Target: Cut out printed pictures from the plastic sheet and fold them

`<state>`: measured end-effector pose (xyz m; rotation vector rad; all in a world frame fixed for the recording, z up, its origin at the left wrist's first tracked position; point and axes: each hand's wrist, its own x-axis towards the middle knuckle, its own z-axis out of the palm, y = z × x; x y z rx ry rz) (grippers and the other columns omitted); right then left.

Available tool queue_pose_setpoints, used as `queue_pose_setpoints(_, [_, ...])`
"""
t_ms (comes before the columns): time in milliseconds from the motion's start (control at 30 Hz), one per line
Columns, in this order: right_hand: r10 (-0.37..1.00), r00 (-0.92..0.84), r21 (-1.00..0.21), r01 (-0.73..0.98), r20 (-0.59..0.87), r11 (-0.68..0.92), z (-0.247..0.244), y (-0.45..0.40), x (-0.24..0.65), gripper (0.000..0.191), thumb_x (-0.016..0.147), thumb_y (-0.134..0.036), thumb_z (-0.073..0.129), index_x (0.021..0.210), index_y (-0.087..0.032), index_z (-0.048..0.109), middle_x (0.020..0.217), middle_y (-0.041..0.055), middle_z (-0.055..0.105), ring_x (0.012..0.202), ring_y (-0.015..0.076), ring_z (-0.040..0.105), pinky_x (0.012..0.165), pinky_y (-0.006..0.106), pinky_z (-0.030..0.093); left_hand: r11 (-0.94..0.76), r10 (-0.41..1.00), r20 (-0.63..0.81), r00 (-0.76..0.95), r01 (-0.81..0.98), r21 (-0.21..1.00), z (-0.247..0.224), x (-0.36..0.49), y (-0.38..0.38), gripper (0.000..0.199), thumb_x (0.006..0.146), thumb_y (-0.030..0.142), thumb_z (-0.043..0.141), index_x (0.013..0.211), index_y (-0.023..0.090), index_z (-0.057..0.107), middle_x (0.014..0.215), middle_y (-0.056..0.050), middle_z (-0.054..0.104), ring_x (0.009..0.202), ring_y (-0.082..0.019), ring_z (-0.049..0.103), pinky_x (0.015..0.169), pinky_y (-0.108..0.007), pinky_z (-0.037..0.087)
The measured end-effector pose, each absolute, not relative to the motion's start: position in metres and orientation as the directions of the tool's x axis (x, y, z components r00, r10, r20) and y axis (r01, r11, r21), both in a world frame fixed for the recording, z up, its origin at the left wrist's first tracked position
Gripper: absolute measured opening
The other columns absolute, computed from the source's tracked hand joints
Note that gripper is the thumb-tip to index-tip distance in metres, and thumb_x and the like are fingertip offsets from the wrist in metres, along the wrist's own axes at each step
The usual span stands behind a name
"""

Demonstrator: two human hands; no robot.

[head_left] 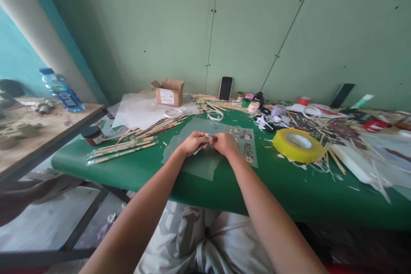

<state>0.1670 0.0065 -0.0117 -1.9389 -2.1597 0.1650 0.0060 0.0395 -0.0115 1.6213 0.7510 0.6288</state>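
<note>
My left hand (195, 142) and my right hand (225, 144) meet over the middle of the green table. Both have their fingers pinched around a small sticker-like piece (208, 138), pale with some colour; its exact kind is too small to make out. Beneath them lie clear plastic sheets (205, 170). Just right of my right hand is a sheet of printed stickers (248, 147), with several small dark pictures on it, partly covered by that hand.
To the left lie wrapped chopsticks (125, 150) and a dark-lidded jar (92, 135). Behind stand an open cardboard box (170, 93) and a phone (225, 88) against the wall. On the right are a yellow tape roll (298, 145), small paint pots (253, 106), loose sticks and scraps.
</note>
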Motion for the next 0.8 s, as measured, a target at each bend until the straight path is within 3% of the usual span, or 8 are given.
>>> queue_pose_setpoints(500, [0.988,-0.121,-0.255,0.957,0.095,0.141,-0.0097,0.005,0.1685,0.026,0.092,-0.035,0.056,0.111,-0.018,0.061,0.111,0.0066,0.063,0.095,0.0188,0.063,0.081,0.037,0.053,-0.101,0.745,-0.032,0.667,0.16,0.982,-0.0133,0.0055,0.0425,0.024,0.091,0.033,0.055,0.099,0.012,0.061,0.088,-0.003,0.064,0.069,-0.011,0.061,0.061,-0.027,0.053])
queue_pose_setpoints(800, [0.982,-0.11,-0.336,0.928,0.155,0.157,-0.0106,0.0047,0.1694,0.025,0.092,-0.034,0.056,0.11,-0.018,0.061,0.11,0.0065,0.063,0.093,0.0182,0.063,0.08,0.037,0.053,-0.133,0.727,-0.031,0.686,0.185,0.974,-0.0123,0.0058,0.0399,0.025,0.091,0.034,0.055,0.101,0.012,0.061,0.089,-0.004,0.064,0.071,-0.012,0.061,0.062,-0.027,0.053])
